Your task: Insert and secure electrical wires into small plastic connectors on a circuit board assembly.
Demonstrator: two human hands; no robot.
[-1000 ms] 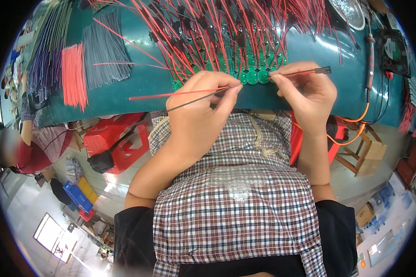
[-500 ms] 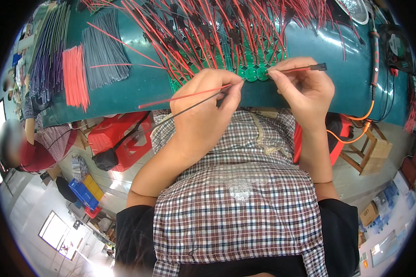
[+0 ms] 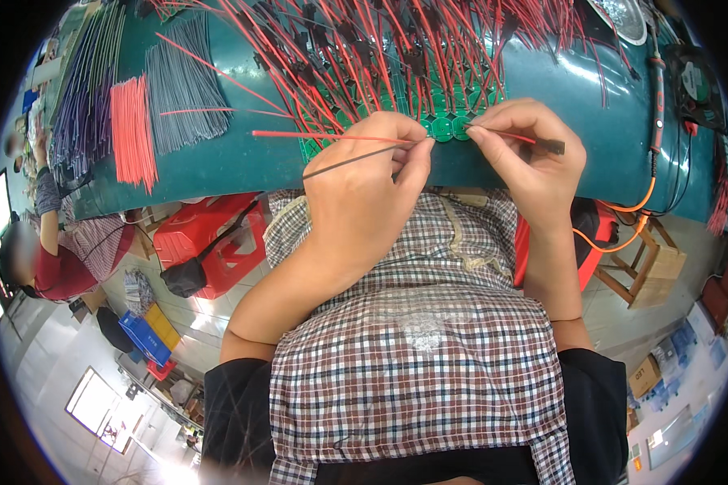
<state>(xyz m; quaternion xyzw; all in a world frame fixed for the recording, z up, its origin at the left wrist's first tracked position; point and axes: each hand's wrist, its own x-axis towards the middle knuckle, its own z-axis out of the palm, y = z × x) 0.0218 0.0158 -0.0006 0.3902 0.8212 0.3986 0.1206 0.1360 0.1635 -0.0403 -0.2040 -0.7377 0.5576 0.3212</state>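
Observation:
My left hand [image 3: 360,194] is closed in a pinch on a red wire [image 3: 295,135] and a black wire [image 3: 344,164], whose long ends stick out to the left across the back of the hand. In a second pinch, my right hand [image 3: 538,162] grips a thin red-and-black lead ending in a black connector [image 3: 552,146], which lies over its fingers. Both sets of fingertips are at the near edge of a panel of round green circuit boards [image 3: 442,129], a short gap apart. The exact wire tips are too small to make out.
Red and black leads with connectors [image 3: 356,56] cover most of the panel. Bundles of red wires [image 3: 133,133], grey wires [image 3: 186,97] and purple wires [image 3: 85,105] lie left on the green tabletop [image 3: 243,166]. A soldering iron [image 3: 656,105] stands right. Another person [image 3: 61,263] sits far left.
The free ends of the red and black wires in my left hand have swung upward. The connector at my right hand has tipped lower. Both hands stay nearly in place.

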